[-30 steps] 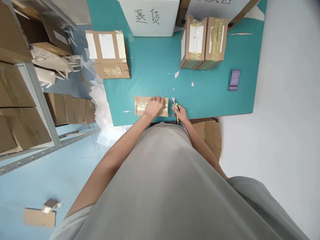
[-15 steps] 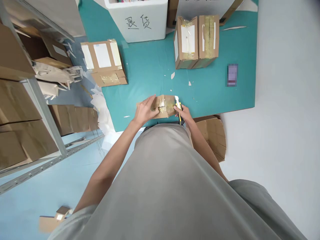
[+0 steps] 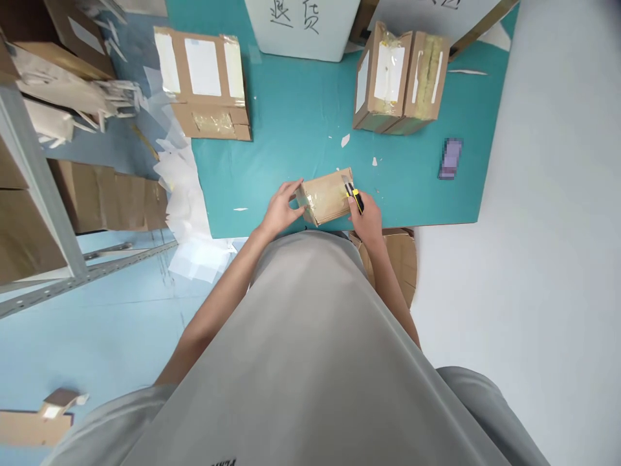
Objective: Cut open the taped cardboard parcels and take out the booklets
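Note:
A small taped cardboard box (image 3: 327, 197) lies on the green table close to my body, turned slightly at an angle. My left hand (image 3: 282, 208) grips its left end, thumb on the near side and fingers on the far side. In my right hand (image 3: 367, 219) is a black and yellow utility knife (image 3: 356, 195). Its blade points up and left over the right end of the box; whether it touches the cardboard I cannot tell.
Two taped boxes (image 3: 402, 81) stand at the back right, near a white bin (image 3: 305, 32). A flattened-looking carton (image 3: 208, 87) sits at the left. A pixelated purple item (image 3: 451, 158) lies right. An open carton (image 3: 395, 259) is below the table edge.
The small box has been turned, so a different, longer face now shows. The knife has swung from nearly upright beside the box to slanting over its right end. The camera view has shifted.

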A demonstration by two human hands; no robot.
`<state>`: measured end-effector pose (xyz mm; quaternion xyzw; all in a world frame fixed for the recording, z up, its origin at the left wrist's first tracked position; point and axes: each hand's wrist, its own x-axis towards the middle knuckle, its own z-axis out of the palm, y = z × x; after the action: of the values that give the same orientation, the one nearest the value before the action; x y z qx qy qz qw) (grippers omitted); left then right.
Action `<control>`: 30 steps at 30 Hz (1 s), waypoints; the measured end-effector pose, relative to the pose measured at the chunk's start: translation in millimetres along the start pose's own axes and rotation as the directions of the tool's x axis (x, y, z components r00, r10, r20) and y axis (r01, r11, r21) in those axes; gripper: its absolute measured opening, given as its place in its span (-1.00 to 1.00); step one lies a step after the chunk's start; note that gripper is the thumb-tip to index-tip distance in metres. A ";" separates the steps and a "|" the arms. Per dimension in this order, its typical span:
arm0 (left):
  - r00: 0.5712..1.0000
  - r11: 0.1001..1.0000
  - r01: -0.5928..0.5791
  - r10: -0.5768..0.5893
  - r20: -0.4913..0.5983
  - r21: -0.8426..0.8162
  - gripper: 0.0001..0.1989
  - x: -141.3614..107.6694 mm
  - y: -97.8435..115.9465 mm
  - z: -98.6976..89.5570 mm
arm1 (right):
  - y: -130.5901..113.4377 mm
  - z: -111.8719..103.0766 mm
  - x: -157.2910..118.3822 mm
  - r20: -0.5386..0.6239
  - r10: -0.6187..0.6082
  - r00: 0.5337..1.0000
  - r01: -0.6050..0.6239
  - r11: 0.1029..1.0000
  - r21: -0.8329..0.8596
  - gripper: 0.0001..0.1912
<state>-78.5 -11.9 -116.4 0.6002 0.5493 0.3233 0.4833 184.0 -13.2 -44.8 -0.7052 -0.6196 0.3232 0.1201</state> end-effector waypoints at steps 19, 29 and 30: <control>1.000 0.997 0.014 -0.014 -0.005 -0.079 -0.75 26.1 -4.6 -26.6 | -91.2 27.5 -68.1 0.316 0.034 0.948 0.135 0.857 -0.497 -0.45; 0.997 0.996 0.070 -0.071 -0.015 -0.050 -0.77 22.1 4.0 -27.1 | -124.6 46.9 -82.8 0.251 0.147 0.957 0.014 0.838 -0.545 -0.41; 0.997 0.996 0.069 -0.070 -0.012 -0.053 -0.77 21.9 4.6 -27.5 | -127.3 46.6 -84.0 0.239 0.153 0.959 0.001 0.840 -0.543 -0.41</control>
<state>-98.1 15.9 -106.4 0.5657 0.5645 0.3246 0.5060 52.5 -78.0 18.0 -0.6833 -0.6669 0.2351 -0.1817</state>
